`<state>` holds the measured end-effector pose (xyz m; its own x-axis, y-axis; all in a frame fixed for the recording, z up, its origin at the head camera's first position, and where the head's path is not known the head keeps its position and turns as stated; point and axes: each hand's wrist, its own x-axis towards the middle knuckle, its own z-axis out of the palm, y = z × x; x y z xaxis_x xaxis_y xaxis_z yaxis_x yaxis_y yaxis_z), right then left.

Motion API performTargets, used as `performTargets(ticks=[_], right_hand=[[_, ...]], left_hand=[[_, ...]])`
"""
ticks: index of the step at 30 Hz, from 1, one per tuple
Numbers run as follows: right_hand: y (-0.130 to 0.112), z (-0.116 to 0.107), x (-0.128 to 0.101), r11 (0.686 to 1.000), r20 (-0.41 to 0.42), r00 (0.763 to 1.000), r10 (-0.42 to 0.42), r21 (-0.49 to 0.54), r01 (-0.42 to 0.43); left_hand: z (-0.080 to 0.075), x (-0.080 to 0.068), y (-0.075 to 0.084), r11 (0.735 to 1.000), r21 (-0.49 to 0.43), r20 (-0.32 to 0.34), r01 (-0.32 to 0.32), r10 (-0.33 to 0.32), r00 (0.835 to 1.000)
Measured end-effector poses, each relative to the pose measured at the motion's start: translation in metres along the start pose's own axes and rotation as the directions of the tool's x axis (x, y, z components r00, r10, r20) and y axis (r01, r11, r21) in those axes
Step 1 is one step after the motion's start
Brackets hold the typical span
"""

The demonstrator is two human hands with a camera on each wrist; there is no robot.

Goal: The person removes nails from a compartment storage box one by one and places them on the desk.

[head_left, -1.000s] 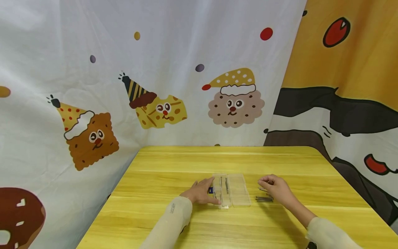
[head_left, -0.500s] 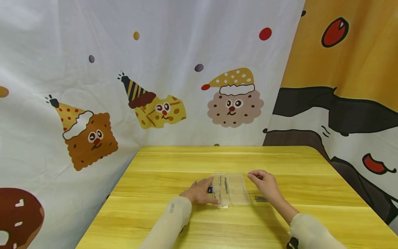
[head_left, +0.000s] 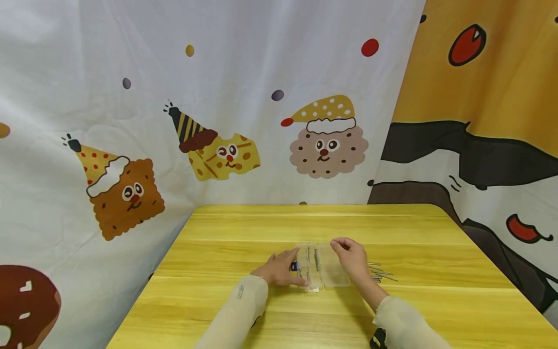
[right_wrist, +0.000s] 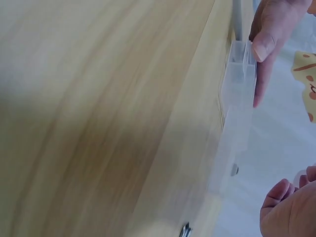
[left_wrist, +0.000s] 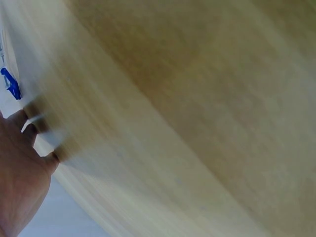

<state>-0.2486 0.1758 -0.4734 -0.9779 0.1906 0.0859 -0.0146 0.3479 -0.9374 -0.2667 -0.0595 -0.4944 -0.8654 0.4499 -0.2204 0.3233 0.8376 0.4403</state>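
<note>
A clear plastic compartment box [head_left: 315,286] lies opened on the table, its lid [head_left: 337,278] folded to the right. Thin metal nails [head_left: 317,260] lie in some compartments. My left hand [head_left: 279,269] rests spread along the box's left side, thumb near the front end, fingers towards the back; a blue piece [left_wrist: 11,85] shows beside its fingers in the left wrist view. Above the lid, my right hand [head_left: 352,258] has thumb and fingertips pinched together, as round a nail, which itself hardly shows. In the right wrist view this hand [right_wrist: 291,210] is partly cut off.
Several loose nails [head_left: 383,275] lie on the wooden table [head_left: 244,223], right of the lid and partly behind the right wrist. A printed curtain [head_left: 261,72] hangs behind and beside the table.
My right hand has moved left from over the loose nails to above the lid, fingertips kept together. More of the loose nails now show. My left hand stays at the box.
</note>
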Motion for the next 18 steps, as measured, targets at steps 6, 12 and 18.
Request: performTargets(ticks=[6, 12, 18], right_hand=[[0.001, 0.016, 0.001, 1.000, -0.058, 0.998, 0.013, 0.011, -0.012], [-0.001, 0.035, -0.005, 1.000, -0.093, 0.995, 0.024, 0.017, -0.022], [0.000, 0.049, -0.011, 0.999, -0.109, 0.993, 0.047, 0.033, -0.043]], left_hand=[[0.000, 0.000, 0.001, 1.000, -0.012, -0.009, -0.002, 0.002, 1.000], [0.000, 0.002, -0.001, 1.000, -0.002, -0.009, -0.001, 0.001, 1.000], [-0.001, 0.001, 0.000, 1.000, -0.009, 0.004, -0.002, 0.002, 1.000]])
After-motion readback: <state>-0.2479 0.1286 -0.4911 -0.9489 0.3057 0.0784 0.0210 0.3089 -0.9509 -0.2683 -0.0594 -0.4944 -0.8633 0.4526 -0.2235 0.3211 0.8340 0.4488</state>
